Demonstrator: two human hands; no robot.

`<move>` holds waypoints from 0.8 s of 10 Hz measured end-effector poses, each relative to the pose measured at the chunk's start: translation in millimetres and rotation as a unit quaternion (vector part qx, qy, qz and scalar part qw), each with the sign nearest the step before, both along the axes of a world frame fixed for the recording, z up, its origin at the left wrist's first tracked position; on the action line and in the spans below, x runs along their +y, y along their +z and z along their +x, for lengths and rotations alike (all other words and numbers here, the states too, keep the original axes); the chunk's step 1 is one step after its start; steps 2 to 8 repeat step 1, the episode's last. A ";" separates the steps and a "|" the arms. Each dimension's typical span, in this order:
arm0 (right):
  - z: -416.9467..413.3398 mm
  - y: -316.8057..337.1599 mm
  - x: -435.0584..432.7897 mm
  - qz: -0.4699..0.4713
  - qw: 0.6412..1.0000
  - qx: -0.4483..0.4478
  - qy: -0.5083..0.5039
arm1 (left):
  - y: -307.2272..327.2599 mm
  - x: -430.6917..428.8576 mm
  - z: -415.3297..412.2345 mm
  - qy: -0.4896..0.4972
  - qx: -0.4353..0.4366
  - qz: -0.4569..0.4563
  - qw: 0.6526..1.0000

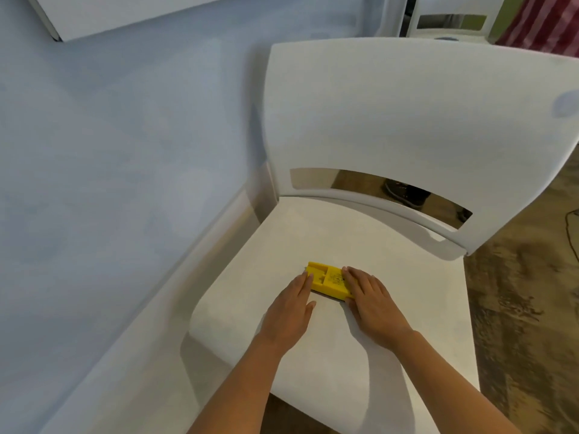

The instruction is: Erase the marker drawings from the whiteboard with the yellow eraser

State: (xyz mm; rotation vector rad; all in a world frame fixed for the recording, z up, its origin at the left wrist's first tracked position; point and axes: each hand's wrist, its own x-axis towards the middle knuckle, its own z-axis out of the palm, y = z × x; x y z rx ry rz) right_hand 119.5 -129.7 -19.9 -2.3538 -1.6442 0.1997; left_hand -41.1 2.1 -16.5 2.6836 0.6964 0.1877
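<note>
The yellow eraser [327,279] lies flat on the seat of a white chair [391,308]. My left hand [289,311] rests flat on the seat, its fingertips touching the eraser's left end. My right hand [371,299] lies flat with its fingers over the eraser's right end. Neither hand is closed around it. A corner of the whiteboard [125,14] shows at the top left on the wall; no drawings are visible on that part.
A pale blue wall [109,151] runs along the left, with a white baseboard [188,277] beside the chair. The chair's backrest [407,120] rises behind the eraser. Wood-pattern floor [526,308] lies to the right; a second white chair [451,17] stands at the top.
</note>
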 end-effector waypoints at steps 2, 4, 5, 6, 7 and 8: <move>-1.6 7.9 0.2 0.004 1.000 0.004 -0.009 | 8.6 0.0 -4.2 0.003 0.010 0.011 1.000; -1.6 7.9 0.2 0.004 1.000 0.004 -0.009 | 8.6 0.0 -4.2 0.003 0.010 0.011 1.000; -1.6 7.9 0.2 0.004 1.000 0.004 -0.009 | 8.6 0.0 -4.2 0.003 0.010 0.011 1.000; -1.6 7.9 0.2 0.004 1.000 0.004 -0.009 | 8.6 0.0 -4.2 0.003 0.010 0.011 1.000; -1.6 7.9 0.2 0.004 1.000 0.004 -0.009 | 8.6 0.0 -4.2 0.003 0.010 0.011 1.000; -1.6 7.9 0.2 0.004 1.000 0.004 -0.009 | 8.6 0.0 -4.2 0.003 0.010 0.011 1.000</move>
